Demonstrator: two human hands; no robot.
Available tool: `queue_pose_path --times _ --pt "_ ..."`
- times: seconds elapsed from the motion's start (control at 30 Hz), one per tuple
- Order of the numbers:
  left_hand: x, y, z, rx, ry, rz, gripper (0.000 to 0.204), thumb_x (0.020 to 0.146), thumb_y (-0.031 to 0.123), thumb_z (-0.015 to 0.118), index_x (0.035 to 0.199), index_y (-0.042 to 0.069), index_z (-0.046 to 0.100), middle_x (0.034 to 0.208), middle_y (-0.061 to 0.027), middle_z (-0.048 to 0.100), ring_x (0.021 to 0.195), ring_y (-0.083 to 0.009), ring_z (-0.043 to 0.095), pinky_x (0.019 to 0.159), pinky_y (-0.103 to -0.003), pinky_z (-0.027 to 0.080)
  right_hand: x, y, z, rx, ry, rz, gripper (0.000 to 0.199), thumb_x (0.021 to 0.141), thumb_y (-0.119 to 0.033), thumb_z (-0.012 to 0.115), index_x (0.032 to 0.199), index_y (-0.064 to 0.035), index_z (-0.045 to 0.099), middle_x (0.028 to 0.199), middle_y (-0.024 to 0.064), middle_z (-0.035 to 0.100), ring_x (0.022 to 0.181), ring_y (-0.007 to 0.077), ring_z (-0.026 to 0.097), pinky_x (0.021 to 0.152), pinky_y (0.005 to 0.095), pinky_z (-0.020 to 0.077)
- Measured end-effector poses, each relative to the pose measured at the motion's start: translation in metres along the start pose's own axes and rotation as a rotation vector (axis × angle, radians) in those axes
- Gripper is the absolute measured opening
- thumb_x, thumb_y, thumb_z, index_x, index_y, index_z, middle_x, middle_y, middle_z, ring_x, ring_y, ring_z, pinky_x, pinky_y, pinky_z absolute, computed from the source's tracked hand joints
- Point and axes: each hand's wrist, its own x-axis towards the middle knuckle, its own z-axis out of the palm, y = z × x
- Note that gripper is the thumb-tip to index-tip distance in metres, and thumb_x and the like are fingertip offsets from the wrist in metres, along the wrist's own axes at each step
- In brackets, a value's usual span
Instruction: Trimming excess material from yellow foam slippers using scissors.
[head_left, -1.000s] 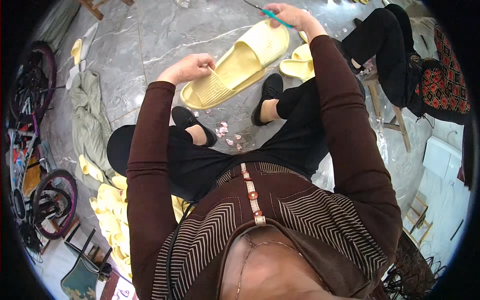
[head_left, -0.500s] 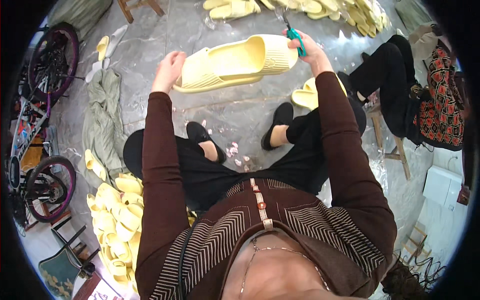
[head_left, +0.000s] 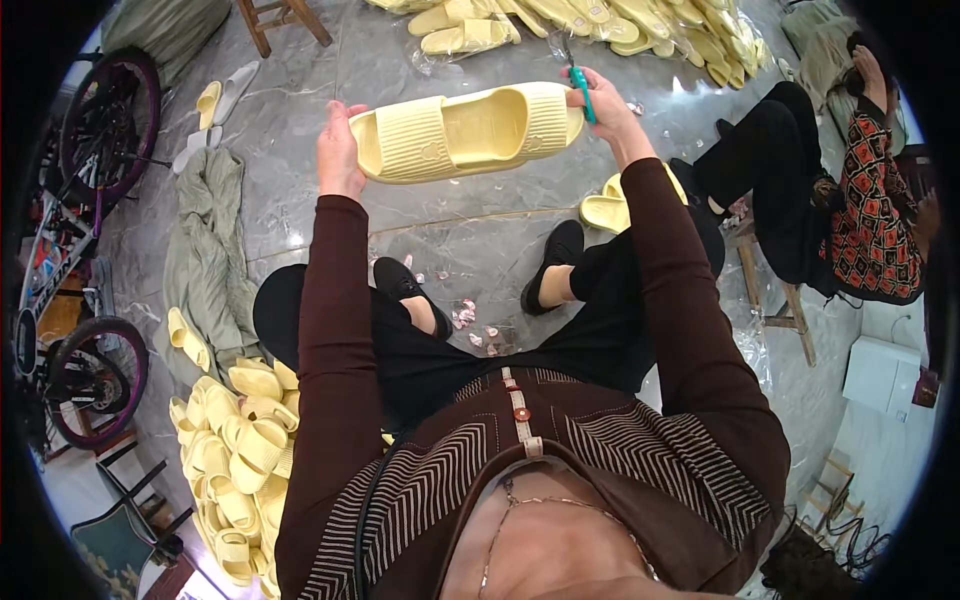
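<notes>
A pair of pale yellow slide slippers [head_left: 412,140], fitted together with a ribbed strap at either end, is stretched crosswise in front of me, above the floor. My left hand [head_left: 340,152] grips the left end, its thumb at the edge. At the right end my right hand [head_left: 608,108] holds the pair and also keeps small scissors [head_left: 582,95] with teal handles against the palm. The dark blades point away from me. Most of the fingers are hidden behind the slippers.
Yellow slippers [head_left: 236,450] are heaped at my lower left; more, some in clear bags [head_left: 640,30], lie at the far side. Nearby are yellow slippers [head_left: 606,212] by my right knee, a grey-green cloth [head_left: 208,240], bicycles [head_left: 75,270], and a seated person [head_left: 775,150] at right.
The slippers have rolled so the straps and openings face me more. My left hand has shifted slightly right; the right hand still holds the scissors. The person at right has moved an arm.
</notes>
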Motion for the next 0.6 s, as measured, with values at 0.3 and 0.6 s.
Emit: queue_pose_path --times 0.3,0.6 --pt "-0.013 -0.018 0.016 0.003 0.039 0.068 0.053 0.090 0.046 0.035 0.095 -0.003 0.055 0.087 -0.0113 0.060 0.078 -0.0188 0.059 0.070 -0.030 0.047 0.001 0.026 0.015 -0.060 0.098 0.042 0.044 0.065 0.000 0.061 0.107 0.0015 0.048 0.087 0.0059 0.054 0.074 0.0144 0.054 0.068 0.0259 0.0449" --pt "-0.027 -0.024 0.022 -0.053 0.015 0.014 0.049 0.089 0.045 0.042 0.093 -0.003 0.053 0.083 -0.0081 0.057 0.075 -0.0154 0.055 0.068 -0.028 0.045 -0.003 0.042 0.021 -0.123 0.133 0.096 0.039 0.071 0.001 0.056 0.109 0.0010 0.050 0.090 0.0067 0.055 0.082 0.0142 0.053 0.070 0.0252 0.0438"
